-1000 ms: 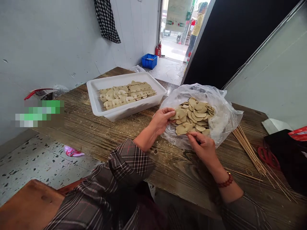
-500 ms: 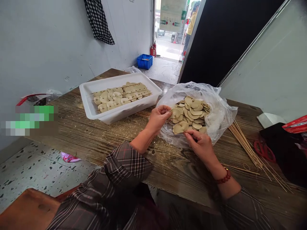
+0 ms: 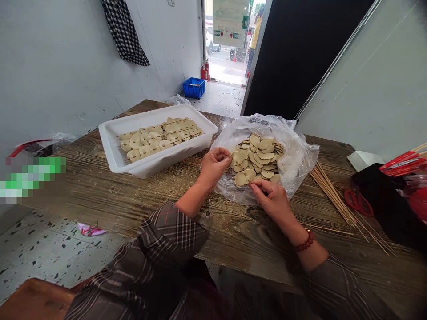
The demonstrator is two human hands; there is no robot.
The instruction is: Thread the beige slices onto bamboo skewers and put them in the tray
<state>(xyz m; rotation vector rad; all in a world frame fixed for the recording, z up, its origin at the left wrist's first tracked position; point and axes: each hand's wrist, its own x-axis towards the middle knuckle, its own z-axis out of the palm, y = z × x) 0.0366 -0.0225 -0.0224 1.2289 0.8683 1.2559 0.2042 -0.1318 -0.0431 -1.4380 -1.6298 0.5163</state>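
Observation:
My left hand (image 3: 216,165) pinches the edge of a thin, round beige slice (image 3: 238,157). A skewer is pinched in my right hand (image 3: 271,195), most of it hidden by the fingers, and another beige slice (image 3: 244,177) is threaded at its tip. Both hands are at the near edge of an open clear plastic bag (image 3: 298,163), where a heap of loose beige slices (image 3: 265,156) lies. Left of the bag, a white tray (image 3: 156,168) contains several rows of skewered slices (image 3: 155,137).
A bundle of thin wooden skewers (image 3: 333,195) lies right of the bag, beside red-handled scissors (image 3: 358,202) and a black container (image 3: 380,200) with red packets. A blue crate (image 3: 194,88) stands on the floor by the doorway, and a person (image 3: 255,35) is outside.
The camera has turned slightly right, so the whole scene sits further left. Both hands keep their pinches, and their place over the bag is almost the same.

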